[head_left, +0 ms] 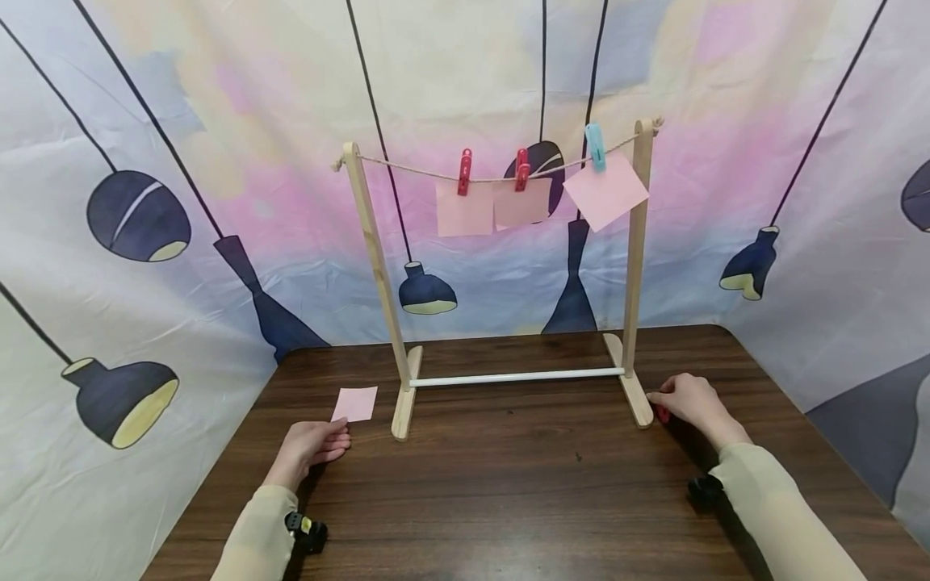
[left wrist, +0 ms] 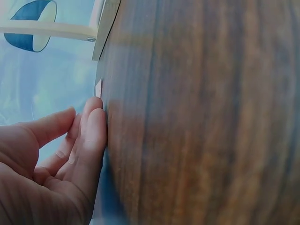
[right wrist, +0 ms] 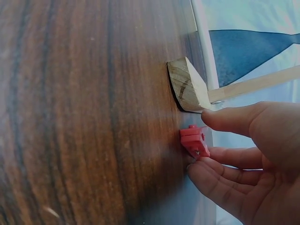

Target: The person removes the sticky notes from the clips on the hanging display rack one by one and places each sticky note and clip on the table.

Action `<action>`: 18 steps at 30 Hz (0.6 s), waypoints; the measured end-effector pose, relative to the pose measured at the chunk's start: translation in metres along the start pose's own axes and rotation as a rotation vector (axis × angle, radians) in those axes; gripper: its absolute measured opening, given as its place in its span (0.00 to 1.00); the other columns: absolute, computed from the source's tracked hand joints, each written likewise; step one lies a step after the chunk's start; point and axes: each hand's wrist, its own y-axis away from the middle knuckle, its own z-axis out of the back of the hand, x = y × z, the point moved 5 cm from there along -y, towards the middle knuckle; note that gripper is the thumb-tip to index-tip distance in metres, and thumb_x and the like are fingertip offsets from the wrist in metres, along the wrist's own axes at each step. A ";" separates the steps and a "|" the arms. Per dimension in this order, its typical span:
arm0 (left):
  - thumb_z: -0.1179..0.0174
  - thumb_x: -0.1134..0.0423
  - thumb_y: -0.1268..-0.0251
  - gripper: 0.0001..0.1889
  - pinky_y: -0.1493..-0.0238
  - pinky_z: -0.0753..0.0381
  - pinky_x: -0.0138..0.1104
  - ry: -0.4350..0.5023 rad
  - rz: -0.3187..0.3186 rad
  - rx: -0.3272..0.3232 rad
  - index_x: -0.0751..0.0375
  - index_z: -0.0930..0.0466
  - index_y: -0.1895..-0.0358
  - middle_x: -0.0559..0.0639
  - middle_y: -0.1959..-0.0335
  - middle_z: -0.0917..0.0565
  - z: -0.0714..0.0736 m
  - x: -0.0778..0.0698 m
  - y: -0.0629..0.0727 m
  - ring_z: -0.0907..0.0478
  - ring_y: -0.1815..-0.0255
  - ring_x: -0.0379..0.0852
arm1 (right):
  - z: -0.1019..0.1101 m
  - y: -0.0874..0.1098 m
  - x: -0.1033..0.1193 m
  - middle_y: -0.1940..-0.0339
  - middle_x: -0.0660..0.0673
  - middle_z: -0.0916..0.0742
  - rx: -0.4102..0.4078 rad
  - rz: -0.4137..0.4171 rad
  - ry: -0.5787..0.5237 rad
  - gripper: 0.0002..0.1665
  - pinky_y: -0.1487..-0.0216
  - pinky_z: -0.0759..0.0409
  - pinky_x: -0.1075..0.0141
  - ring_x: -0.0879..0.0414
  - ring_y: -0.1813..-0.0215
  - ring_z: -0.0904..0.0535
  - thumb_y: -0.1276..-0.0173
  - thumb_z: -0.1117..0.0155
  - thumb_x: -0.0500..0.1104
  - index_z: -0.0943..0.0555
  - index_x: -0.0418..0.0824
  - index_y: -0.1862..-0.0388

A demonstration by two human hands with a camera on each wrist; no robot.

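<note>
At the table's left, a square pink paper (head_left: 356, 403) lies flat, and my left hand (head_left: 311, 448) reaches its near edge. In the left wrist view the fingers (left wrist: 96, 124) lie low by the table at the paper (left wrist: 99, 87), with the thumb held apart from them. Beside the stand's right foot, my right hand (head_left: 696, 406) is at a red clothespin (head_left: 662, 413). The right wrist view has this clothespin (right wrist: 193, 139) on the table, between the thumb above and the fingers (right wrist: 211, 180) below; a small gap shows at the thumb.
A wooden stand (head_left: 634, 266) with a white crossbar (head_left: 516, 377) carries a rope (head_left: 414, 168). Two red clothespins (head_left: 465, 172) and a blue clothespin (head_left: 595, 147) hold pink papers (head_left: 465, 211) on it. A printed cloth (head_left: 305, 97) hangs behind the brown table (head_left: 508, 492).
</note>
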 end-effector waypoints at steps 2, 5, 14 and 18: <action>0.39 0.60 0.27 0.18 0.71 0.14 0.31 -0.028 -0.012 0.000 0.79 0.21 0.56 0.52 0.75 0.14 -0.001 -0.002 0.001 0.14 0.75 0.41 | 0.001 0.000 0.000 0.71 0.40 0.14 -0.001 -0.003 0.002 0.23 0.59 0.19 0.47 0.46 0.66 0.18 0.29 0.35 0.49 0.17 0.26 0.61; 0.39 0.58 0.26 0.21 0.71 0.14 0.32 -0.063 -0.034 -0.002 0.81 0.22 0.52 0.51 0.74 0.14 -0.001 -0.007 0.001 0.14 0.75 0.41 | 0.004 0.000 0.000 0.65 0.34 0.13 -0.003 -0.010 0.002 0.26 0.56 0.19 0.44 0.39 0.61 0.17 0.29 0.36 0.49 0.18 0.23 0.56; 0.39 0.56 0.26 0.25 0.69 0.13 0.34 -0.126 -0.142 -0.017 0.79 0.26 0.42 0.58 0.65 0.13 0.003 -0.045 0.008 0.14 0.73 0.44 | 0.026 -0.001 0.002 0.51 0.24 0.17 -0.076 0.004 -0.019 0.30 0.52 0.22 0.39 0.29 0.50 0.20 0.26 0.39 0.49 0.23 0.21 0.45; 0.36 0.55 0.28 0.24 0.68 0.13 0.34 -0.114 -0.179 -0.020 0.76 0.24 0.43 0.57 0.65 0.13 0.000 -0.062 0.007 0.14 0.73 0.44 | 0.039 0.001 0.005 0.45 0.22 0.19 -0.124 0.011 -0.053 0.32 0.51 0.23 0.38 0.27 0.46 0.23 0.24 0.40 0.51 0.24 0.22 0.41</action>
